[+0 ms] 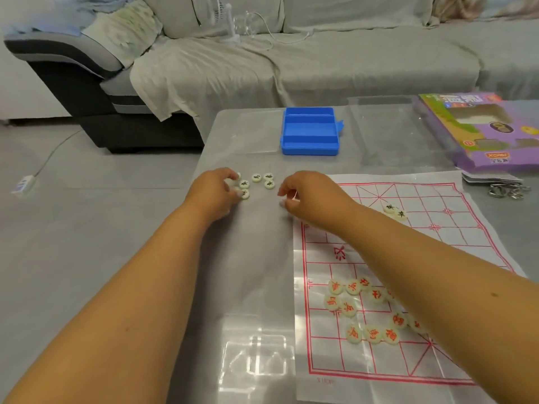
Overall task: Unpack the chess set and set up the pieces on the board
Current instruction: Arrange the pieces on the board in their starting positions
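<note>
A: What are the two hands doing?

B: The left hand is curled over the near-left edge of a small group of black-lettered pieces on the glass table. Its fingertips pinch around pale discs, so it is grasping at least one piece; how many cannot be told.

A: And the right hand?

B: Its fingers are bent in toward the thumb just right of that same group, and something pale shows at the fingertips. Whether that is a piece or only nails cannot be told.

A: Where is the board from there?

B: The paper board with red lines lies to the right of the right hand and nearer the person, under that forearm. Two black-lettered pieces sit on it just right of the right wrist. A loose cluster of red-lettered pieces lies on the board's near half, well back along the forearm.

A: Anything beyond the hands?

B: The blue tray sits past both hands, apart from the pieces. The purple box lies far to the right, with a bunch of metal rings nearby.
</note>
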A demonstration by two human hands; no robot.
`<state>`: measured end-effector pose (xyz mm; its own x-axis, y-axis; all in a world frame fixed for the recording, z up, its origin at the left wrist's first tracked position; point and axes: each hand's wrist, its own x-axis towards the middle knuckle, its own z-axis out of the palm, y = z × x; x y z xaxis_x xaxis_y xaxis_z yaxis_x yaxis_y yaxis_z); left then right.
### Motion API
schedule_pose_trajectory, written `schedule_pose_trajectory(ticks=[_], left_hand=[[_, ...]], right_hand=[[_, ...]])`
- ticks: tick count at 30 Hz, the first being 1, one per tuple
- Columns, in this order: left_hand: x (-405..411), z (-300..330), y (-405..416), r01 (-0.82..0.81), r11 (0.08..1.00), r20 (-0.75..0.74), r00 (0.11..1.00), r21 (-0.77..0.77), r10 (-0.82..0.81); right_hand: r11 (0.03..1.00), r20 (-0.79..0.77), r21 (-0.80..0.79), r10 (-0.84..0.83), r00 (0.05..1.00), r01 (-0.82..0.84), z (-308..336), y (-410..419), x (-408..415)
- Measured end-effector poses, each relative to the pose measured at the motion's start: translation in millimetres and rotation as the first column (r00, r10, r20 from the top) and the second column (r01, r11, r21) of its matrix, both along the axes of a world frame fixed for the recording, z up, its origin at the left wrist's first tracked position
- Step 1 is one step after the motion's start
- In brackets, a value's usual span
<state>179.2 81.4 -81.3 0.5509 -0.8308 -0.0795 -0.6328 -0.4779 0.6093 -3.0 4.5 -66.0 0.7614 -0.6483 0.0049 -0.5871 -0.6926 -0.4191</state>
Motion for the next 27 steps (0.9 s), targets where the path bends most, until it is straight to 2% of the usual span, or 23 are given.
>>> schedule_pose_trajectory(ticks=[3, 6, 11, 16, 18, 23, 27], left_hand=[[12.9, 5.7, -10.4, 0.066, 0.994, 0.071, 0.995, 0.091, -0.073], [23.2, 8.8, -15.5, 0.069, 0.991, 0.130, 0.988, 0.114, -0.084], [27.6, 12.0, -14.2, 0.140, 0.979, 0.029, 0.989, 0.148, -0.146], [22.4, 15.9, -15.8, 0.159, 0.960, 0.061, 0.982, 0.232, -0.177], [23.0, 14.7, -14.0, 0.162, 0.967, 0.045, 0.984, 0.197, -0.174], [21.8, 10.1, 0.7, 0.149, 0.988, 0.047, 0.988, -0.035, -0.147], [24.4, 11.3, 17.5, 0.231, 0.971, 0.040, 0.973, -0.066, -0.229]], right_hand=[[0.999, 0.009, -0.024, -0.030, 1.000, 0.030, -5.9, -17.6, 22.4], [0.998, 0.016, -0.031, -0.058, 0.998, 0.059, -10.8, -32.3, 40.3], [0.998, -0.101, -0.066, -0.019, 0.995, 0.013, -16.6, -42.1, 59.8], [0.998, -0.102, -0.070, -0.013, 0.995, 0.006, -17.6, -39.6, 68.0], [0.998, -0.104, -0.059, -0.020, 0.994, 0.014, -17.2, -37.5, 68.9], [1.000, -0.105, -0.007, -0.013, 0.994, 0.012, -15.8, -29.8, 67.2], [0.999, -0.089, 0.036, 0.017, 0.996, -0.014, -16.5, -24.4, 62.0]])
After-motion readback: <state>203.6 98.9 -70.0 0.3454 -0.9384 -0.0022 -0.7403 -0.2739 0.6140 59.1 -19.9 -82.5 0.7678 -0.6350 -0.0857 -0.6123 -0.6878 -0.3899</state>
